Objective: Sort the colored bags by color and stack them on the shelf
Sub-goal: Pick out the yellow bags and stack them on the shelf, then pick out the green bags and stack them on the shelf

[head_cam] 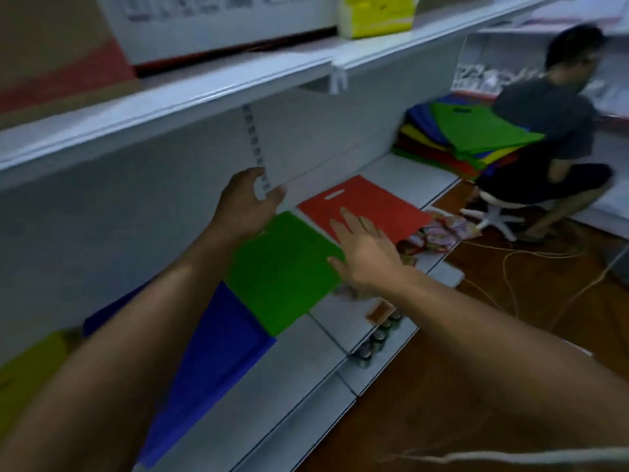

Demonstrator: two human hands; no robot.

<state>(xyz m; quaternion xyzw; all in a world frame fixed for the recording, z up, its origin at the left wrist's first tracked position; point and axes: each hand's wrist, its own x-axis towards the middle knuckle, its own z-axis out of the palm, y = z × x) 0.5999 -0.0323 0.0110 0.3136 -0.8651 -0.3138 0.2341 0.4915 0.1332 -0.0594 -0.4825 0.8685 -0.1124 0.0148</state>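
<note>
On the low white shelf [299, 366] lie 4 flat bags in a row: a yellow bag [30, 366], a blue bag [211, 356], a green bag [286, 270] and a red bag [367, 206]. The right hand [367, 253] is over the near edge of the red bag, fingers straight and spread. The left hand [248, 206] hangs above the green bag, fingers loosely apart, holding nothing. A mixed pile of bags [466, 137] sits farther along the shelf, beside a crouching person [551, 131]
</note>
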